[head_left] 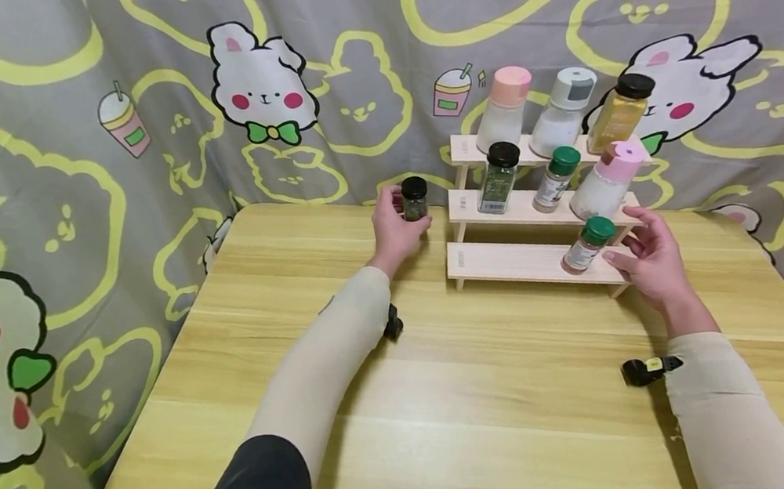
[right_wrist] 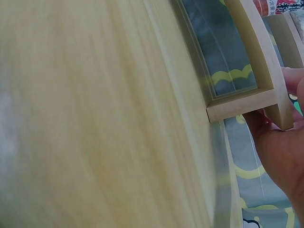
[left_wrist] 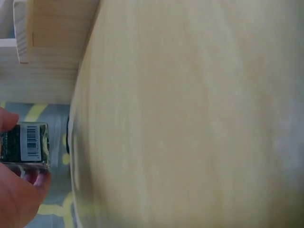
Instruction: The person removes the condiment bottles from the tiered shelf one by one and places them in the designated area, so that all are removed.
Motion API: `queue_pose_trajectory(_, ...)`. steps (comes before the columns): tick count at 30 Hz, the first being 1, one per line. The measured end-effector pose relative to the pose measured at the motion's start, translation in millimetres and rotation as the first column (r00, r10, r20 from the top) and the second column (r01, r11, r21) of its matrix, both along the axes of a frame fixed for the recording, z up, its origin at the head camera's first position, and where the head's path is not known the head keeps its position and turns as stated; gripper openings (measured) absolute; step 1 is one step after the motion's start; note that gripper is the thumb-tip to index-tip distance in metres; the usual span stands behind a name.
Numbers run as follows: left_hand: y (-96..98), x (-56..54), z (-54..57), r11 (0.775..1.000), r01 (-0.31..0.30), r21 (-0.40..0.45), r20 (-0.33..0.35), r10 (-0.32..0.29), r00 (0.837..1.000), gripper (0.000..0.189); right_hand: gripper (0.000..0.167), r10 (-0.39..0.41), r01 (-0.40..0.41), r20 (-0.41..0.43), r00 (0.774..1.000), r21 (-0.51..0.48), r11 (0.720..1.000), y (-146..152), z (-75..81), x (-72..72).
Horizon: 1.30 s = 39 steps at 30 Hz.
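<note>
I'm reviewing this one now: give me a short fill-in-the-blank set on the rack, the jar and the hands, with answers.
1. The left hand holds a jar whose lid is ____.
2. The rack has ____ shelves.
3. The bottle on the bottom shelf has a ____ cap.
4. In the head view, the right hand is at the rack's ____ end.

Missing words: black; three; green; right.

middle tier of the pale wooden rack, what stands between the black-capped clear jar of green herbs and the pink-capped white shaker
A small green-capped clear jar stands between the black-capped jar and the pink-capped shaker; the head view shows it.
</note>
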<state>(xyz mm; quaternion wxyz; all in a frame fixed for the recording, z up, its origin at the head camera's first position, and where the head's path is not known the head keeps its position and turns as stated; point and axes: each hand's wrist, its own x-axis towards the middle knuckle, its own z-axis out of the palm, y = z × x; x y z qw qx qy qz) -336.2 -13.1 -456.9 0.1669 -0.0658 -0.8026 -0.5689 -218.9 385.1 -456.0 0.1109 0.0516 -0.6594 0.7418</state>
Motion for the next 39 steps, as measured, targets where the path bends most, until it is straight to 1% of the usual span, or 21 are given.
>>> queue_pose_trajectory(5,-5.4,-5.4,-4.7,1.000,0.010,-0.007,0.010,-0.010,1.000,0.067,0.080,-0.007,0.007,0.007,1.000,0.013,1.000,-2,0.1,-1.5)
queue_pose_trajectory(13,-15.7,-7.4,-6.9,0.999,-0.013,-0.043,0.101,0.017,0.995,0.069,0.083,0.015,-0.015,-0.038,0.999,-0.006,1.000,-5,-3.0,-4.7)
queue_pose_trajectory(17,-18.3,-10.2,-8.8,0.999,0.004,-0.044,0.093,0.000,0.996,0.068,0.083,0.020,-0.021,-0.045,0.999,-0.027,0.999,-5,-4.6,-4.6)
queue_pose_trajectory(20,-18.1,-11.7,-9.2,0.999,0.013,-0.042,0.083,-0.010,0.997,0.067,0.082,0.011,-0.011,-0.038,0.999,-0.019,1.000,-4,-4.5,-3.5)
queue_pose_trajectory(26,-16.9,-12.5,-7.6,0.999,0.011,-0.030,0.100,-0.008,0.995,0.067,0.080,-0.011,0.012,-0.013,1.000,0.029,1.000,-2,-1.0,-1.2)
queue_pose_trajectory(34,-15.2,-15.2,-9.7,0.999,0.033,-0.016,0.119,-0.031,0.992,0.070,0.081,-0.017,0.017,-0.001,1.000,0.018,1.000,0,1.9,1.4)
queue_pose_trajectory(39,-15.7,-15.2,-10.9,0.999,0.035,-0.006,0.134,-0.034,0.990,0.072,0.080,-0.007,0.007,-0.002,1.000,0.009,1.000,1,0.5,1.0)
